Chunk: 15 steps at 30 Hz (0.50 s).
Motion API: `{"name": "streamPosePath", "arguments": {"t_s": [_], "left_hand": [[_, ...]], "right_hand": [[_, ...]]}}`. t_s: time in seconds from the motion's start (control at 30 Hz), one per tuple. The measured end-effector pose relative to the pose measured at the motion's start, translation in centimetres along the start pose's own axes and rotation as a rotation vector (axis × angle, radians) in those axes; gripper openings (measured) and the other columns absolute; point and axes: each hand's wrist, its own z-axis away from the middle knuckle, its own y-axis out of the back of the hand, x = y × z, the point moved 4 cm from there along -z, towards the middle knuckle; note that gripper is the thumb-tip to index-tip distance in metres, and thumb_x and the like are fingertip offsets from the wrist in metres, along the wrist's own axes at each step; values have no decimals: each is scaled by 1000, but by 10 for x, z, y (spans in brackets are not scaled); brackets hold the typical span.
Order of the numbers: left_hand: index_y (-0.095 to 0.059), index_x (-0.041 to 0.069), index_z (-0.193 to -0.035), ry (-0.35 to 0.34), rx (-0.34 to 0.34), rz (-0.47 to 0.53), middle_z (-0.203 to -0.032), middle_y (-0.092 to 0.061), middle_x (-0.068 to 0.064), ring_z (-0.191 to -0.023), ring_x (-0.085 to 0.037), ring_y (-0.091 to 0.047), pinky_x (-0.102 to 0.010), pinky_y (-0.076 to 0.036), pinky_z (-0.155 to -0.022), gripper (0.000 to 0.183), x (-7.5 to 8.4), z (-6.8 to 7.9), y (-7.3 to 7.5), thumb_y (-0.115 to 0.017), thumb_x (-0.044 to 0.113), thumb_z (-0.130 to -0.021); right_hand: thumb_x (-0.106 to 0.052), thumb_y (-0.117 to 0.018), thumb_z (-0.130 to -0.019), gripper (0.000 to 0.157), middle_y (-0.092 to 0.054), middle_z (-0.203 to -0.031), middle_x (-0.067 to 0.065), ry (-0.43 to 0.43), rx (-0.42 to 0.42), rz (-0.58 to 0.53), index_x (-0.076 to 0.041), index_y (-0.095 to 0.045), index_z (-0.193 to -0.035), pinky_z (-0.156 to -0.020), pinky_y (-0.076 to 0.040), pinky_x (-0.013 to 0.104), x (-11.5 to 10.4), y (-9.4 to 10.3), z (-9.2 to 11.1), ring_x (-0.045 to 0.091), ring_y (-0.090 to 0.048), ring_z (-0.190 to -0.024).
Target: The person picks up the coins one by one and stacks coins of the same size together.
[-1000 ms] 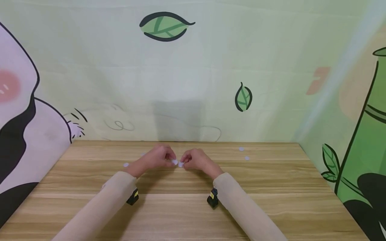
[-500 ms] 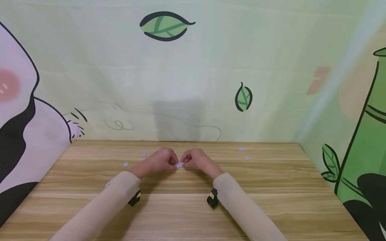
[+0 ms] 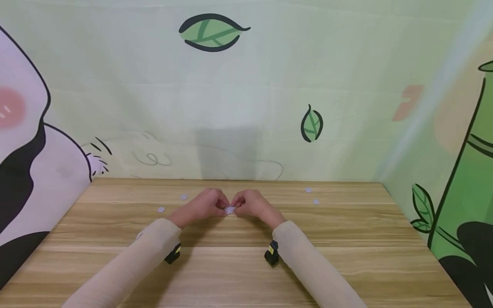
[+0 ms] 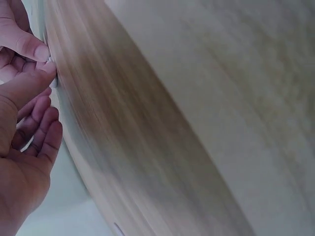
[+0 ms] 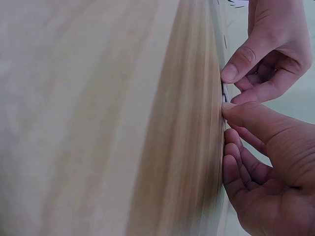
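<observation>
Two small, thin pale discs (image 3: pixel 230 210) meet between my fingertips near the far middle of the table, overlapping in the head view. My left hand (image 3: pixel 206 202) pinches one disc from the left between thumb and fingers. From the right, my right hand (image 3: pixel 252 203) pinches the other. The right wrist view shows the thin edge of a disc (image 5: pixel 224 89) by the left thumb, with the right thumb (image 5: pixel 241 114) just below it. In the left wrist view the thumbtips of both hands almost meet, and the fingers mostly hide the discs.
On the wooden table (image 3: pixel 231 273), two more pale discs, a farther one (image 3: pixel 184 196) and a nearer one (image 3: pixel 161 209), lie left of my hands. Another pair, one disc (image 3: pixel 308 190) behind the other (image 3: pixel 316 202), lies to the right. A printed cloth backdrop (image 3: pixel 246 85) rises behind the table edge.
My left hand has shifted slightly right and down, bringing its disc against the one in my right hand. The right hand has stayed nearly still. The far left disc has come into full view.
</observation>
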Motion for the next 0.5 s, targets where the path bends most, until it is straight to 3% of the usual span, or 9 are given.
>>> {"name": "streamPosePath", "arguments": {"t_s": [0.2, 0.5], "left_hand": [[-77, 5, -86, 109, 1, 13, -80, -71, 1, -75, -9, -59, -26, -52, -70, 13, -2, -1, -1, -86, 12, -82], [-77, 2, -88, 103, -17, 18, -80, -72, 0, -74, -9, -58, -26, -52, -70, 8, 4, -1, -1, -82, 5, -83]], "right_hand": [[-6, -78, -86, 13, -66, -82, -5, -6, 3, -9, -12, -76, -97, -70, -45, 22, 0, 0, 0, 9, -54, -77], [-5, -78, -85, 13, -65, -79, -6, -3, 12, -9, -12, -76, -96, -69, -44, 21, 1, -1, 0, 9, -53, -76]]}}
